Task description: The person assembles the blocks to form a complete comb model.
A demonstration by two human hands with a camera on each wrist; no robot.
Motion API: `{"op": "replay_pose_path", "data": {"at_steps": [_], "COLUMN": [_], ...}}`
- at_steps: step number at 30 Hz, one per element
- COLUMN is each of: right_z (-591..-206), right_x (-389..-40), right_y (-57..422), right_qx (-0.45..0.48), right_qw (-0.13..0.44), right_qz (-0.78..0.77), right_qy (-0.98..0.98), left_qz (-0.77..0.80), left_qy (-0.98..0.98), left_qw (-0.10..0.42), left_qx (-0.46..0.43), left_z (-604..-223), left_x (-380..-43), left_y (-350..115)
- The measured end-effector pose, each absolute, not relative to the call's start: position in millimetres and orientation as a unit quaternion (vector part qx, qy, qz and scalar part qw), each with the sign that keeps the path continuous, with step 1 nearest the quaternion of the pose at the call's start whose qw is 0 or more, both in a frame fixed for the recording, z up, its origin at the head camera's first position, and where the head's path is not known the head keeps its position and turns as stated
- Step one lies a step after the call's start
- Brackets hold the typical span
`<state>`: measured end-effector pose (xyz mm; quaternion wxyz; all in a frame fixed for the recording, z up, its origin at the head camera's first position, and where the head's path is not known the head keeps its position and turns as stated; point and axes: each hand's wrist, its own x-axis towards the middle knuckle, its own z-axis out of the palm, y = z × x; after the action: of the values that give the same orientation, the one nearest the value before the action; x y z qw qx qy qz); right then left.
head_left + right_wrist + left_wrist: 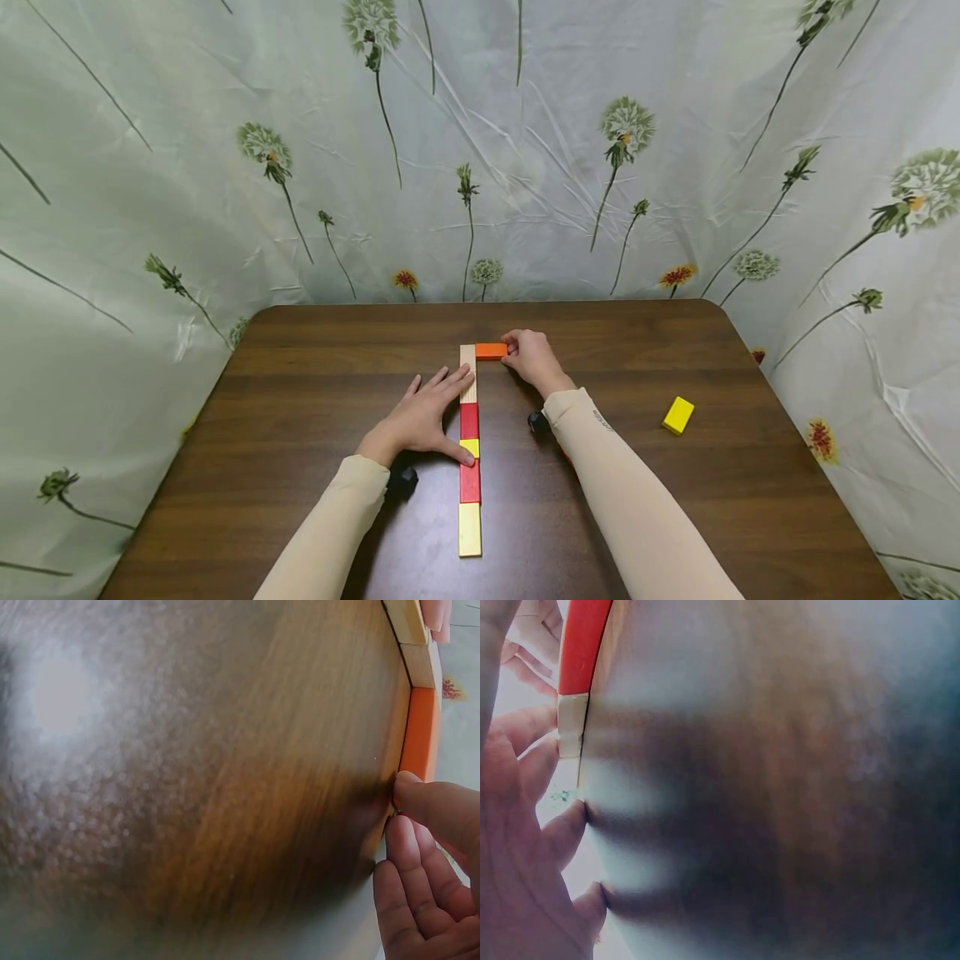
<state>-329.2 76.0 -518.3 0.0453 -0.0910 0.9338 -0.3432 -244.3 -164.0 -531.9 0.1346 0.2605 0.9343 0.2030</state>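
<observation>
A line of blocks (468, 427) runs away from the person on the dark wood-grain surface (300, 433), pieces butted end to end, prob. so ea. keeps its nbr. in line. From near end to far: pale yellow block (469, 532), near red block (470, 487), short yellow block (472, 447), far red block (468, 417), bare-wood section (467, 357). The orange block (491, 352) sits R of the line at its far end, set crosswise so the two make a corner; its L end looks to meet the wood.

R hand (534, 358) pinches the orange block's outer end btwn thumb & fingers, R of the line. Gripping there leaves the joint uncovered, prob. so the fit can be seen. L hand (422, 417) comes in from L of the line, spread wide: a fingertip at the wood section, thumb across the short yellow block & nr the near red one. That span prob. steadies several pcs at once vs. any nudge from the orange one; can't tell how hard it presses.

Loose yellow block (678, 415) lies well R of the line, prob. parked out of the way. Floral sheet (540, 183) hangs beyond the line's far end.
</observation>
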Motion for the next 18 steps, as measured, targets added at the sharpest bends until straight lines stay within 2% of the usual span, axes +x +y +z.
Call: {"op": "replay_pose_path", "data": {"at_steps": [11,18], "right_z": [-513.1,-508.6], "right_x": [-327.3,-326.0], "right_y": [80.8,92.4], "right_qx": [-0.076,-0.065], "right_qw": [0.062,0.097], "right_qz": [-0.368,-0.385], "right_qy": [0.924,0.916], "left_qz": [0.209,0.208], "left_qy": [0.933,0.933], "left_qw": [0.139,0.139], "left_qx": [0.258,0.259], "left_z": [-531.5,-530.0], "left_x": [-244.6,-243.6], "left_y": [-164.0,-163.7]}}
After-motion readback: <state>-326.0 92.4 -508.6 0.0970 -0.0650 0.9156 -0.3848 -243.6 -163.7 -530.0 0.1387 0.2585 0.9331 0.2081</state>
